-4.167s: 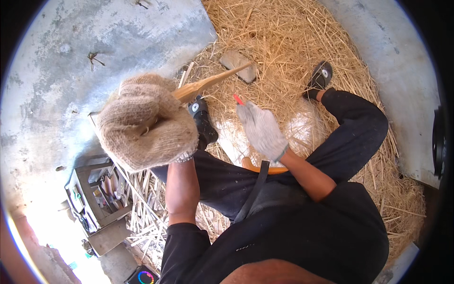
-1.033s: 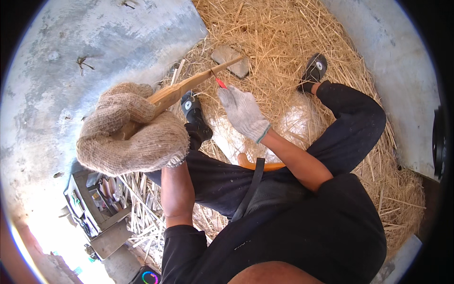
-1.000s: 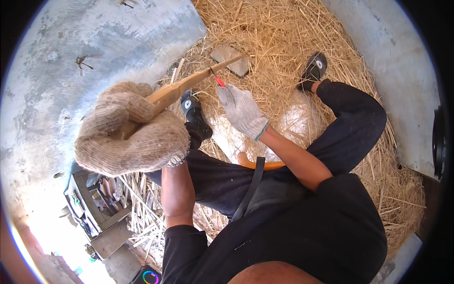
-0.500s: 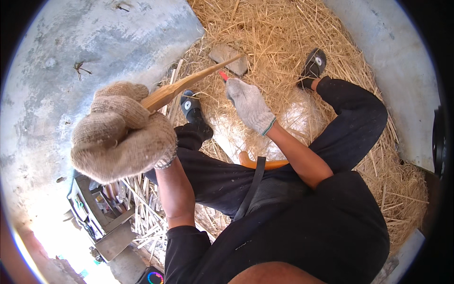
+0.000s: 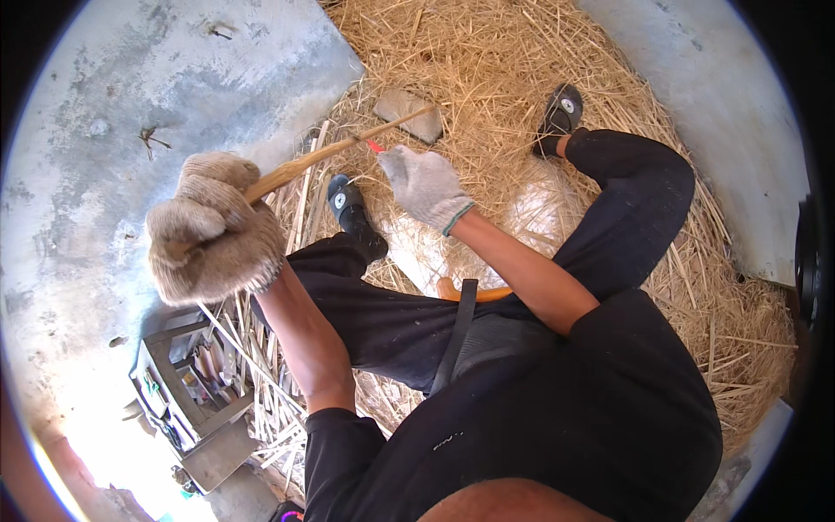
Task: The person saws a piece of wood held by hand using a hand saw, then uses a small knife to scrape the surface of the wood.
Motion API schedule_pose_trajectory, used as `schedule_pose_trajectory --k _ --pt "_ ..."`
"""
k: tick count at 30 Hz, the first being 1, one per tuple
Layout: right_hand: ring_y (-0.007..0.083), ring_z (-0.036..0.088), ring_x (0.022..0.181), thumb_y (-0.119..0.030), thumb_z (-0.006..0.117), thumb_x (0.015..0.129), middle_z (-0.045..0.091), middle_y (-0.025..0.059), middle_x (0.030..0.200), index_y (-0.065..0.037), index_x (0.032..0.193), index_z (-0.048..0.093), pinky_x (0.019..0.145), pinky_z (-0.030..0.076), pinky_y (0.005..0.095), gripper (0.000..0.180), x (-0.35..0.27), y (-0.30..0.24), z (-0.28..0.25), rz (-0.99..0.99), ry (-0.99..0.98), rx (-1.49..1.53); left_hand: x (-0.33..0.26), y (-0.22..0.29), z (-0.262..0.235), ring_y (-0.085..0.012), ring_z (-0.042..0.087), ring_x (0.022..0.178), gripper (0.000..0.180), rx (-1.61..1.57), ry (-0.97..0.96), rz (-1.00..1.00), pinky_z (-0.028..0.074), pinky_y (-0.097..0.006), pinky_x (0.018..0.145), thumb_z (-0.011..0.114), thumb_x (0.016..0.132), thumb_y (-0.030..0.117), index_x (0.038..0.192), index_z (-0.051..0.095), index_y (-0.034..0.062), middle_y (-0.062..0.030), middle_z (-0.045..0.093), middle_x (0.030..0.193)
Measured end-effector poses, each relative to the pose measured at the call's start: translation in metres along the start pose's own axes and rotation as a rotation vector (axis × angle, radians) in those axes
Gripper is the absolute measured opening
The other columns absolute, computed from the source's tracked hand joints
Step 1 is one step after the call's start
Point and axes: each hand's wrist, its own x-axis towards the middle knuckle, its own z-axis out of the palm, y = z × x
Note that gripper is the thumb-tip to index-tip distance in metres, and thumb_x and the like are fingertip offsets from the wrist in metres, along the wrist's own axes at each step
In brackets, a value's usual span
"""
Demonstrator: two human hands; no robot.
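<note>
My left hand (image 5: 211,228), in a thick beige knitted glove, is closed around the thick end of a long bamboo strip (image 5: 335,153) that slants up to the right. My right hand (image 5: 424,184), in a grey glove, grips a small red-handled knife (image 5: 373,145) whose tip lies against the strip near its middle. The strip's thin end reaches a flat grey stone (image 5: 409,116) in the straw. I sit with black-trousered legs spread, one dark shoe (image 5: 348,202) just under the strip.
A heap of yellow shavings and straw (image 5: 487,70) covers the concrete floor (image 5: 130,96) ahead. Cut bamboo slats (image 5: 265,383) lie by my left leg beside a grey open toolbox (image 5: 187,387). My other shoe (image 5: 561,111) rests in the straw.
My left hand has pulled the strip's thick end down and nearer to me. My right hand with the knife stays at the strip, having slid slightly along it.
</note>
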Motion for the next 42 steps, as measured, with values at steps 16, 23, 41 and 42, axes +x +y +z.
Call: schedule_pose_trajectory --k 16,23,41,42 --pt "0.0431 0.063 0.079 -0.046 0.047 0.104 0.063 0.026 0.081 0.0 0.102 0.063 0.068 0.048 0.0472 0.049 0.002 0.001 -0.056 0.215 -0.174 0.435 0.005 0.01 0.005 -0.0239 0.04 0.056 0.037 -0.387 0.088 -0.401 0.038 -0.045 0.057 0.049 0.085 0.041 0.063 0.051 0.011 -0.0073 0.044 0.054" --pt "0.0431 0.062 0.063 -0.027 0.056 0.102 0.059 0.0243 0.067 0.0 0.093 0.061 0.054 0.045 0.048 0.028 -0.029 -0.036 -0.045 -0.02 -0.068 0.324 -0.005 0.015 0.028 -0.0248 0.044 0.058 0.04 -0.41 0.041 -0.401 0.042 -0.044 0.056 0.049 0.087 0.045 0.063 0.052 0.0124 -0.0064 0.047 0.053" --pt "0.0442 0.066 0.069 -0.063 0.03 0.103 0.065 0.0275 0.07 0.001 0.106 0.068 0.06 0.05 0.0516 0.075 -0.031 0.038 -0.022 0.224 0.046 0.136 -0.016 0.014 0.012 -0.0238 0.042 0.056 0.045 -0.388 0.054 -0.294 0.041 -0.041 0.053 0.046 0.092 0.048 0.072 0.055 0.009 -0.006 0.045 0.057" --pt "0.0436 0.066 0.068 -0.064 0.029 0.103 0.064 0.027 0.07 0.002 0.105 0.068 0.06 0.051 0.0511 0.077 -0.029 0.009 -0.031 0.177 0.074 0.236 -0.016 0.015 0.013 -0.0237 0.042 0.055 0.045 -0.391 0.052 -0.298 0.04 -0.041 0.053 0.046 0.092 0.048 0.071 0.055 0.009 -0.006 0.045 0.056"
